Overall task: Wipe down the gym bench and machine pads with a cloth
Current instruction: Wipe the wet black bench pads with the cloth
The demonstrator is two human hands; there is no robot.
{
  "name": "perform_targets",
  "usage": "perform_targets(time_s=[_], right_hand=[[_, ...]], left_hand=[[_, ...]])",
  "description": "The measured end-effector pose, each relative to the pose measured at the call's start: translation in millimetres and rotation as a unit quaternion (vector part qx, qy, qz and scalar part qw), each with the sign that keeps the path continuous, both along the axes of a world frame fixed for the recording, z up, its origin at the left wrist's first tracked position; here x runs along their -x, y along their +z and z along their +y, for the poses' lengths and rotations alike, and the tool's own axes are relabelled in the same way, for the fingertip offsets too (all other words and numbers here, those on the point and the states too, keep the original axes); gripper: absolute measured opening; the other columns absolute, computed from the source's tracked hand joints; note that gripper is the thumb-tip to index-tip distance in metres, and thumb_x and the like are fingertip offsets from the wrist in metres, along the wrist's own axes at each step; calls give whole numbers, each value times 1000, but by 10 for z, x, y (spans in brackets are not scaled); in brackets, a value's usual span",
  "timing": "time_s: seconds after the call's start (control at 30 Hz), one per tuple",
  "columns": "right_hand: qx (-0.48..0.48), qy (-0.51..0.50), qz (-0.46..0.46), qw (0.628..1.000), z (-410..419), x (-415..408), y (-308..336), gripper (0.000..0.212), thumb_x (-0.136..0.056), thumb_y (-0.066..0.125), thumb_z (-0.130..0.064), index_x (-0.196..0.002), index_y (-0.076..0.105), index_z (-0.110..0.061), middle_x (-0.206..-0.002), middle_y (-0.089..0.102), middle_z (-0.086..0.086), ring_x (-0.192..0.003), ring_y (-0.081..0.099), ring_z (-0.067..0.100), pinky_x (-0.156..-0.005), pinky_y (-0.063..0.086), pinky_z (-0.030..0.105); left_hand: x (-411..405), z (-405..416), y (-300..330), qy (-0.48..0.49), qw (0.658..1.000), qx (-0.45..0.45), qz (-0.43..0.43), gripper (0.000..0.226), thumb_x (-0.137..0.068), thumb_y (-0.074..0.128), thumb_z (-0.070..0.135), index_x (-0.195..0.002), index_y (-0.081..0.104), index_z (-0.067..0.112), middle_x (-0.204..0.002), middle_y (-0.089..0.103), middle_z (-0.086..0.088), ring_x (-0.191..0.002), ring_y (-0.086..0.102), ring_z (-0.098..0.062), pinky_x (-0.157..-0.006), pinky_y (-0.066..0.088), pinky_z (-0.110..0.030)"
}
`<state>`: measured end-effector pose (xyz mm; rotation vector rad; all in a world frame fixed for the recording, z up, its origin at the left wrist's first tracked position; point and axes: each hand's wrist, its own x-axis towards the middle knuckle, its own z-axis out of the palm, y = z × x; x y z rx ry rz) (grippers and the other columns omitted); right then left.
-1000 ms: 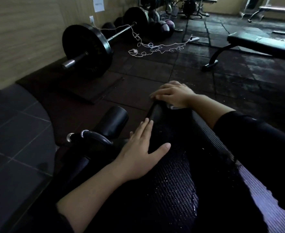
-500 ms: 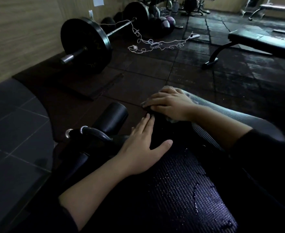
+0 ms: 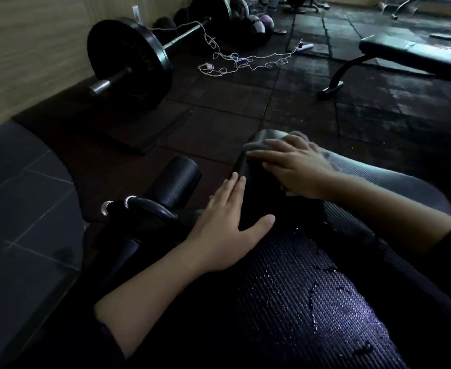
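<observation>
The left hand (image 3: pixel 228 225) lies flat and released, fingers straight, on the wet ribbed bench pad (image 3: pixel 312 302) (droplets bead across it). At its one o'clock, the right hand (image 3: pixel 299 166) presses a grey cloth (image 3: pixel 256 146) onto the pad's far end, fingers spread over it. A barbell (image 3: pixel 131 67) lies at eleven o'clock.

The black ribbed vinyl bench pad (image 3: pixel 299 302) looks textured, beaded with glossy droplets. Beside it, the black cylindrical foam roller (image 3: pixel 176 179) appears matt and finely grained. Beyond, the matt black rubber weight plate (image 3: pixel 131 65) rides a shiny metal bar (image 3: pixel 107 82).
</observation>
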<state>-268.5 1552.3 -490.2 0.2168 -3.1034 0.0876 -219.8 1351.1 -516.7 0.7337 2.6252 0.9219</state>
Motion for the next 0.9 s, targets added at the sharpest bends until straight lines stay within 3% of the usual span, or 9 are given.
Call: perform_targets(time_s=[0.13,0.23,0.33,0.43,0.6,0.7,0.83,0.9], right_hand=[[-32,87,-10,996,-309,392,-7,35,-99,36,-48,-132,41,-59,-147,34,-26,-138,21,13,-108,20,43],[-7,26,-21,999,-236,723,9,33,-97,37,-50,-127,46,-60,-144,39,-25,-139,20,10,-111,18,44],[42,-64,-21,997,7,734,36,36,-97,36,-51,-131,40,-61,-147,35,-18,-141,19,19,-112,18,51],[68,-108,-16,992,204,469,66,38,-98,37,-48,-134,38,-59,-147,35,-13,-138,22,26,-109,20,52],[27,-93,13,995,482,-130,155,43,-100,40,-36,-142,36,-49,-143,40,-6,-128,31,27,-105,26,45],[1,-65,10,998,538,-536,182,47,-100,42,-32,-144,33,-46,-145,40,-7,-127,32,26,-103,29,45],[91,-44,78,992,554,-1141,206,43,-98,47,-29,-140,43,-39,-138,52,-6,-121,43,29,-104,35,45],[135,-43,96,985,560,-1414,211,42,-96,45,-40,-138,47,-38,-136,55,-8,-121,48,27,-105,35,42]], left_hand=[[2,-2,-3,7,1000,-4,6,86,-91,46,58,-155,1,23,-162,-8,9,-146,-7,-2,-121,0,-32],[0,-28,-6,1,1000,-8,-5,86,-91,44,60,-155,-1,24,-161,-11,12,-145,-9,0,-120,-3,-30],[-15,-38,3,-1,1000,-8,-11,86,-91,44,60,-155,0,24,-161,-11,12,-145,-10,0,-120,-3,-33],[-24,-21,28,-4,1000,2,-14,87,-92,44,60,-155,-1,22,-161,-12,11,-146,-11,-2,-121,-3,-33],[-51,-6,77,-4,999,32,-12,86,-92,41,61,-155,-1,20,-162,-10,7,-147,-9,-6,-121,1,-36],[-98,8,122,-7,995,82,59,76,-95,36,58,-155,10,20,-163,-2,3,-149,-2,-13,-121,6,-45],[-316,26,201,-74,984,86,140,60,-97,35,53,-151,24,31,-161,10,11,-148,1,-8,-120,5,-46],[-451,21,196,-103,979,95,149,59,-97,34,55,-151,24,34,-161,10,15,-147,0,-4,-121,3,-45]])
